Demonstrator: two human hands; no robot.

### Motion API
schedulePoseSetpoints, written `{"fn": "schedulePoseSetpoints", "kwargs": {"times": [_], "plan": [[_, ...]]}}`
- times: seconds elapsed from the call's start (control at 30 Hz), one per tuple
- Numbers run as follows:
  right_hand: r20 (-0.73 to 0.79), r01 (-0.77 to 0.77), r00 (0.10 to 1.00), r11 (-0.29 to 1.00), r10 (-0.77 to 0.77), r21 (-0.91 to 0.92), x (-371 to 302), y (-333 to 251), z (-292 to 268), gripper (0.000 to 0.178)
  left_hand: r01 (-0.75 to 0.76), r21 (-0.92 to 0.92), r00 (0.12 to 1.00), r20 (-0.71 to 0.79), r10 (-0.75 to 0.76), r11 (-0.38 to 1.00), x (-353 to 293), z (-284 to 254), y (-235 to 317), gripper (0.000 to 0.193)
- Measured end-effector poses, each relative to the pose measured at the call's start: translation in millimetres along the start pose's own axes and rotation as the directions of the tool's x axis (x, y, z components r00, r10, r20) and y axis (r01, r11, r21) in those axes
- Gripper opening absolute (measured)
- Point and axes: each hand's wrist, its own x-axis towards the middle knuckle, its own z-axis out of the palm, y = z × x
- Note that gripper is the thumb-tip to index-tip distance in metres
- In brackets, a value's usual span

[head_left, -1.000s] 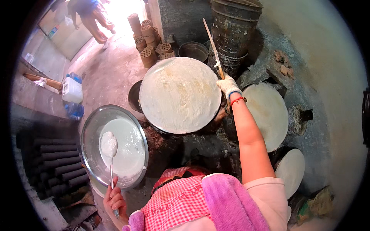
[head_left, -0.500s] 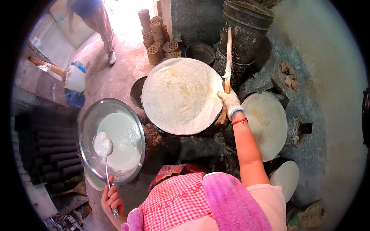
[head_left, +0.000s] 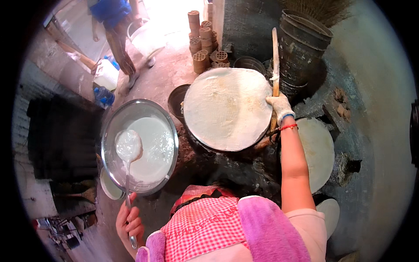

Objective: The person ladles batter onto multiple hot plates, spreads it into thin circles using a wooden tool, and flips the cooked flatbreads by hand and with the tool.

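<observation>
My left hand (head_left: pixel 130 220) is closed round the handle of a long metal ladle (head_left: pixel 128 177). Its bowl is heaped with thick white batter (head_left: pixel 128 144) and hangs over a wide steel basin (head_left: pixel 172 126) that contains more of the same white liquid. On my right hand (head_left: pixel 281 105) is a pale knitted glove, and its fingers grip a long wooden stick (head_left: pixel 276 61) smeared with white near the middle. That hand sits at the right edge of a round griddle covered by a thin white sheet (head_left: pixel 227 109).
A second round pale sheet (head_left: pixel 314 153) lies right of my forearm. Stacked perforated briquettes (head_left: pixel 200 61), a dark pan (head_left: pixel 176 100) and a tall dirty barrel (head_left: pixel 303 48) stand beyond. At the far left, a person (head_left: pixel 118 39) is near a white jug (head_left: pixel 106 74).
The view has shifted, so the griddle and basin appear farther right. The person at the back has a different stance, with a large white object now beside them. Both my hands keep their grips.
</observation>
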Motion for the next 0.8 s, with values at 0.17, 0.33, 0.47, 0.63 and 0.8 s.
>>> {"fn": "schedulePoseSetpoints", "kwargs": {"times": [0.17, 0.33, 0.47, 0.63, 0.8], "plan": [[-0.008, 0.071, 0.997, 0.997, -0.072, -0.032, -57, -56, 17, 0.040, -0.021, 0.049, 0.936, 0.353, 0.003, 0.999, -49, -25, 27, 0.058], [-0.036, 0.275, 0.959, 0.956, -0.280, -0.107, -94, -84, 26, 0.041, 0.066, -0.153, 0.983, 0.179, -0.038, 0.986, 1, -6, 50, 0.052], [-0.123, 0.389, 0.902, 0.903, -0.414, -0.186, -148, -113, 44, 0.034, 0.189, -0.250, 0.981, 0.016, -0.191, 0.950, 38, -55, 99, 0.047], [-0.381, 0.261, 0.876, 0.955, -0.296, -0.143, -282, -155, 59, 0.028, 0.281, 0.052, 0.958, -0.080, -0.276, 0.958, 46, -80, 158, 0.041], [-0.630, 0.121, 0.766, 0.991, -0.124, -0.048, -434, -115, 33, 0.026, 0.383, 0.527, 0.919, -0.134, -0.371, 0.759, 79, -42, 194, 0.039]]}}
